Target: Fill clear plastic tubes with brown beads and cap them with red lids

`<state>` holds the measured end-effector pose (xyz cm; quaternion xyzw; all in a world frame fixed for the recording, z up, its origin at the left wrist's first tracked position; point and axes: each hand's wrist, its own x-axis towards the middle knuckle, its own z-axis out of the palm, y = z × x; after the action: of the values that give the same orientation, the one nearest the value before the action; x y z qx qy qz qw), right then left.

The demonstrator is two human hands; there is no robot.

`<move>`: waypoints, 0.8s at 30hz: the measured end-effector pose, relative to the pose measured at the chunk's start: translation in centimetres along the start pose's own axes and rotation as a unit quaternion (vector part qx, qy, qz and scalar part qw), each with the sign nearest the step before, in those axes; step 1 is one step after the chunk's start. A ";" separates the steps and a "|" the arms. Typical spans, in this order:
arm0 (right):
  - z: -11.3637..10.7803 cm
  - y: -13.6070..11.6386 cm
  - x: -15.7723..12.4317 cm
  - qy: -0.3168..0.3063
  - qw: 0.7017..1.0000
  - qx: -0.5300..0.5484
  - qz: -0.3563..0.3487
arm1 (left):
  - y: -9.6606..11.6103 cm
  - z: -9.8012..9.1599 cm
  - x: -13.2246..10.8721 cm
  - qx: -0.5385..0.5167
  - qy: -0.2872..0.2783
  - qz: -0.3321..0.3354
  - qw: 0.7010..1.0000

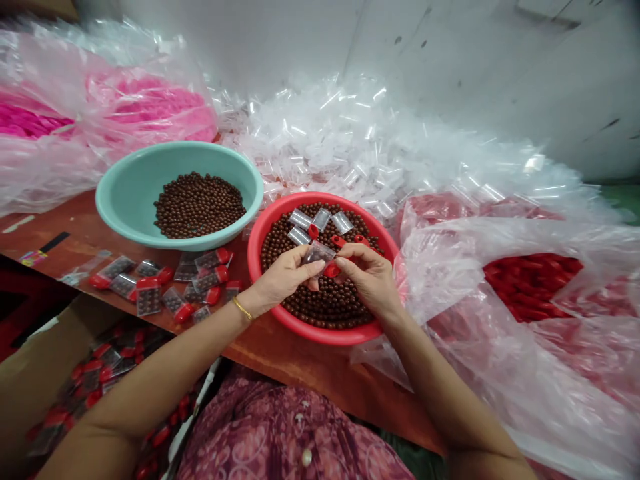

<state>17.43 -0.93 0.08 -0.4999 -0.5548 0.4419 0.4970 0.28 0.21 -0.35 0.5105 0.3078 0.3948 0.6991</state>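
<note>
My left hand (286,277) and my right hand (367,275) meet over a red basin (260,243) full of small brown beads. Between the fingertips of both hands is a small clear packet (318,253) with brown beads inside and a red cap (331,270) at its lower end. Both hands pinch it. A few empty clear packets (320,219) and loose red caps (339,241) lie on the beads at the far side of the basin.
A teal basin (125,193) with brown beads stands to the left. Several filled, red-capped packets (165,283) lie on the brown table (280,363). Heaps of clear packets (350,140), a bag of red caps (530,280) and pink bags (140,107) surround the basins.
</note>
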 end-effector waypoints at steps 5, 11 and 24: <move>-1.9 0.3 0.1 -0.073 0.959 -0.213 -0.172 | -0.3 0.0 0.2 -0.023 0.004 -0.012 1.000; -2.5 0.4 0.1 -0.025 0.820 -0.452 -0.351 | 0.1 0.1 -0.1 -0.047 -0.009 -0.020 0.999; -1.8 -2.2 -0.5 -0.054 0.828 -0.502 -0.241 | -0.7 0.3 -0.3 0.222 -0.023 0.076 0.972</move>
<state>18.96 -1.69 2.45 -0.5061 -0.8292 -0.0058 0.2374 0.50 -0.31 -0.91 0.6840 0.3315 0.3567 0.5431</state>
